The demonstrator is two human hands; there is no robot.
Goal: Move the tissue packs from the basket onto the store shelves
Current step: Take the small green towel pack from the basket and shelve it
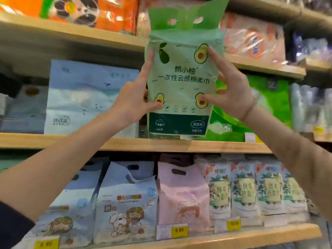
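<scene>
We hold the green avocado-print tissue pack (181, 83) upright at the centre of the frame, its base at the front edge of the middle shelf (125, 143). Our left hand (133, 97) reaches up from lower left, forefinger stretched along the pack's left edge, thumb on its front. Our right hand (231, 94) comes from lower right, fingers spread, fingertips pinching the right edge

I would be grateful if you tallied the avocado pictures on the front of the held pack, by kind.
Whole avocados: 1
Halved avocados: 3
Total on the pack: 4
</scene>
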